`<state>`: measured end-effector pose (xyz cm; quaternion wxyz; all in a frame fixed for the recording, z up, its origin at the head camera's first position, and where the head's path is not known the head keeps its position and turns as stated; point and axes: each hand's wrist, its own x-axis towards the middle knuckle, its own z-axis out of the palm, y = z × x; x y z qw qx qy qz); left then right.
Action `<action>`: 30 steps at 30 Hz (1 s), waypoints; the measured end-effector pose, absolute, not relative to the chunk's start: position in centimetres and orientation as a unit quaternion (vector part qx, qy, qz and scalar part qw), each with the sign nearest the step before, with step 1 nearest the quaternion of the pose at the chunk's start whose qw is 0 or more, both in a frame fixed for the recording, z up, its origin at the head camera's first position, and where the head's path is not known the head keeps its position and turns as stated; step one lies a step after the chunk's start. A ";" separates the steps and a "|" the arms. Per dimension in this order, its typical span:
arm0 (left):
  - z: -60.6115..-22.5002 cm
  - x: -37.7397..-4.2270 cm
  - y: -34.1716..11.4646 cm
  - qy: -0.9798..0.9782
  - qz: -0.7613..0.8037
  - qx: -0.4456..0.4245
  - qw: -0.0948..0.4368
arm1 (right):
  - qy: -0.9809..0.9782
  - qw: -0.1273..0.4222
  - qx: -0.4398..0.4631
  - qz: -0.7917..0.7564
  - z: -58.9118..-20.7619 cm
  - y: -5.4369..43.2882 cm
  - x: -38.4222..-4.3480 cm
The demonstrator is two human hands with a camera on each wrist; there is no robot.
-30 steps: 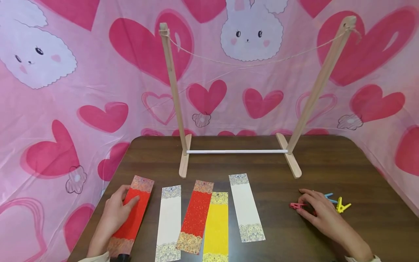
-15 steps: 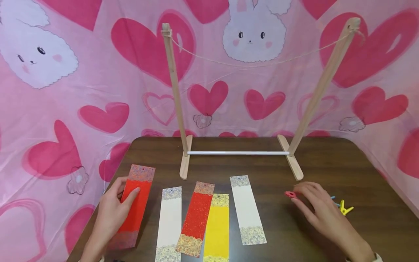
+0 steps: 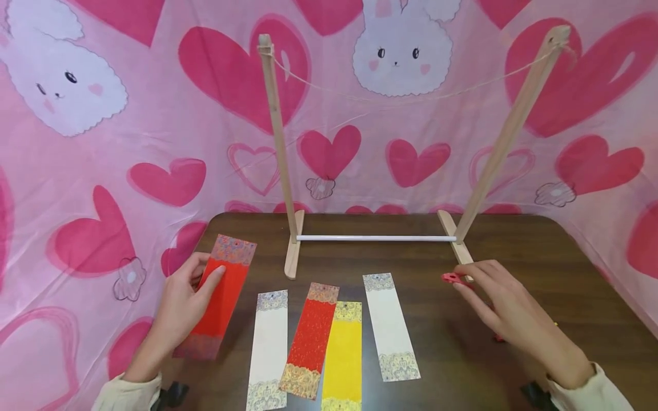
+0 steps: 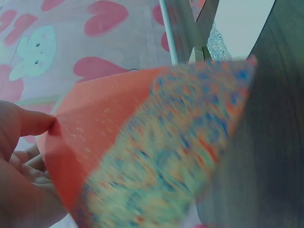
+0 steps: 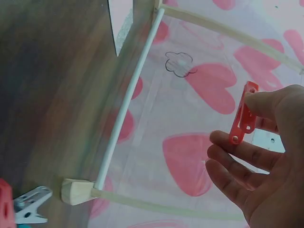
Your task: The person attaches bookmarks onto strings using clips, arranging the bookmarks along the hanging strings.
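Red card [image 3: 225, 294]: aloft, pinched by left hand [image 3: 182, 299]
Red clip [image 3: 451, 278]: pinched by right hand [image 3: 506, 305]
Far string [image 3: 452, 95]: bare
Near table [image 3: 442, 365]: four cards [image 3: 309, 337] untouched

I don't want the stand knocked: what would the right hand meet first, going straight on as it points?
Probably the white rod of the stand; depth is unclear, so the right hand and its red clip might pass above it.

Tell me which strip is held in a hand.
The leftmost red strip, gripped in the left hand; the other four strips lie on the table.
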<state>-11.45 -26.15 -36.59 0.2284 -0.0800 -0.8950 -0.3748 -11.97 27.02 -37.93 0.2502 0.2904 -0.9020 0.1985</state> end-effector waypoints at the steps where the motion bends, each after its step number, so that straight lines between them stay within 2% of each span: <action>1: -36.4 -11.6 -26.1 -0.896 -0.373 -0.080 0.227 | -0.904 0.248 0.288 0.197 -37.7 26.9 -12.1; 7: -35.4 -12.4 -25.9 -0.892 -0.383 -0.084 0.225 | -0.900 0.249 0.307 0.184 -36.6 25.5 -13.3; 20: -32.3 -13.6 -25.0 -0.865 -0.408 -0.124 0.266 | -0.864 0.303 0.353 0.192 -34.2 23.0 -16.1; 30: -30.6 -15.0 -24.5 -0.849 -0.427 -0.140 0.280 | -0.857 0.305 0.375 0.178 -32.0 22.8 -17.5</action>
